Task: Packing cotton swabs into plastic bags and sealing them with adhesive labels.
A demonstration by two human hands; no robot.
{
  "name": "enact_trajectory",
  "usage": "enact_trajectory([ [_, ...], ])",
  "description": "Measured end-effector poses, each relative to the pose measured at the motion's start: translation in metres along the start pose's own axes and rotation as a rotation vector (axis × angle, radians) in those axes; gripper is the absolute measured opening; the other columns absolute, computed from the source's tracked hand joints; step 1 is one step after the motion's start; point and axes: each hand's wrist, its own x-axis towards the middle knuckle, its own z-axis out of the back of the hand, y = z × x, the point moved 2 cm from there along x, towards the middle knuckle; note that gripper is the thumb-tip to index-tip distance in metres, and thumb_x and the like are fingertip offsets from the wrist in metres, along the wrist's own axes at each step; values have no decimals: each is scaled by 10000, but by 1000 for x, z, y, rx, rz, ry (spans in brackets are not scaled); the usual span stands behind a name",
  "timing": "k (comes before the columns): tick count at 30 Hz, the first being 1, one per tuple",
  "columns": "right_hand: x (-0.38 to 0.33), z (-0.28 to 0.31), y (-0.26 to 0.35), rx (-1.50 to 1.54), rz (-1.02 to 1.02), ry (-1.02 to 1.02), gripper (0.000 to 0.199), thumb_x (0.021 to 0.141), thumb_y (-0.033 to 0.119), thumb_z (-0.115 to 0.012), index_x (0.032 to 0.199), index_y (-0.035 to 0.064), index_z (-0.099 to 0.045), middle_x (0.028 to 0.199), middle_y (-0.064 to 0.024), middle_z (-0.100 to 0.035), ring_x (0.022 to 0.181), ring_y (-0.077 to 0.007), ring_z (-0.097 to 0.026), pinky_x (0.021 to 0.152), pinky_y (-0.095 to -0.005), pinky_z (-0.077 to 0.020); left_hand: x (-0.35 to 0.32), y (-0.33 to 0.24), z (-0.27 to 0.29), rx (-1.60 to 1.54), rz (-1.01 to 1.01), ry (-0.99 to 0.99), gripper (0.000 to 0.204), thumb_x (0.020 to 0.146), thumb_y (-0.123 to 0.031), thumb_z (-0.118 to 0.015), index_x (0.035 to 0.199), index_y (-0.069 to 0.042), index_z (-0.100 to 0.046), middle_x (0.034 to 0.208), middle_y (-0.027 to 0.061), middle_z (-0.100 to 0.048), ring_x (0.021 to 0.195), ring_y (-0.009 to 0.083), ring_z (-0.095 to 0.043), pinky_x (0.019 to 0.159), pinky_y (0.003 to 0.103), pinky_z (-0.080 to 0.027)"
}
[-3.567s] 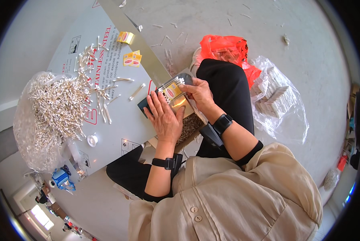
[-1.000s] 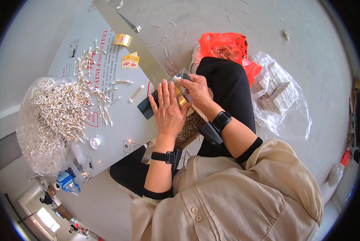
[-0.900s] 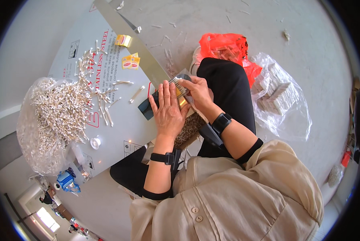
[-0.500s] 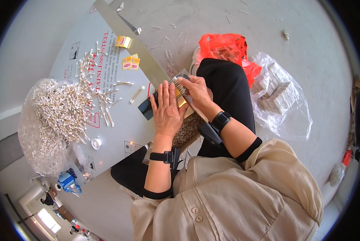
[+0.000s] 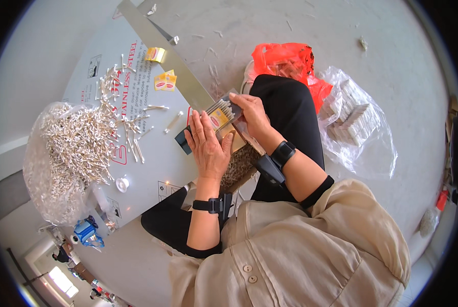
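Note:
A row of cotton swabs with a yellow card lies between my two hands at the table's near edge. My left hand rests palm down with its fingers stretched out, the fingertips at the near left side of the swabs and over a dark flat plate. At the far right end of the swabs, my right hand pinches a clear plastic sleeve. How far the swabs sit inside the sleeve, I cannot tell. Below my hands an open cardboard box holds many loose swabs.
On the left of the metal-topped table, a clear bag heaped with swabs spills over. Yellow cards lie at the back beside a small white cap further forward. A red bag and packed swab bundles are on the right.
My left hand has drawn back slightly, uncovering the yellow card on the swabs. My right fingers have shifted from over the swabs to their far end.

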Motion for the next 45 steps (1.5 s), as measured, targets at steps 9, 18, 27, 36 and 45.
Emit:
enact_trajectory([
  [9,2,-7,0,-107,248,71,99,788,49,-732,815,-37,-693,708,-27,-659,599,-85,-566,550,-256,-448,3,-6,-8,82,15,61,821,940,-546,-481,1498,7,-242,1573,196,-210,1465,349,-182,1156,560,-130],
  [18,2,-10,2,-226,249,52,137,806,75,-721,811,-56,-683,682,-33,-650,609,-88,-566,541,-274,-453,4,-8,-9,96,8,56,791,941,-538,-486,1498,-22,-263,1569,200,-215,1458,355,-197,1153,561,-129],
  [27,1,-9,0,-394,255,7,208,841,142,-706,777,-54,-674,625,-8,-609,577,-67,-507,513,-288,-416,9,-5,-7,98,2,66,805,936,-522,-505,1498,-6,-249,1573,198,-209,1466,345,-182,1160,559,-116],
  [36,4,-8,-1,-144,251,29,192,849,120,-700,743,-38,-672,633,-2,-606,562,-58,-495,504,-251,-384,11,-4,-9,98,1,89,797,935,-516,-488,1533,-76,-198,1583,204,-171,1465,369,-161,1163,561,-101],
  [45,3,0,2,-74,112,-27,78,743,52,-650,716,-20,-663,615,-16,-581,544,-79,-492,498,-250,-374,10,-4,-6,67,-21,61,695,954,-547,-455,1507,-151,-313,1563,218,-212,1450,386,-198,1152,573,-118],
])
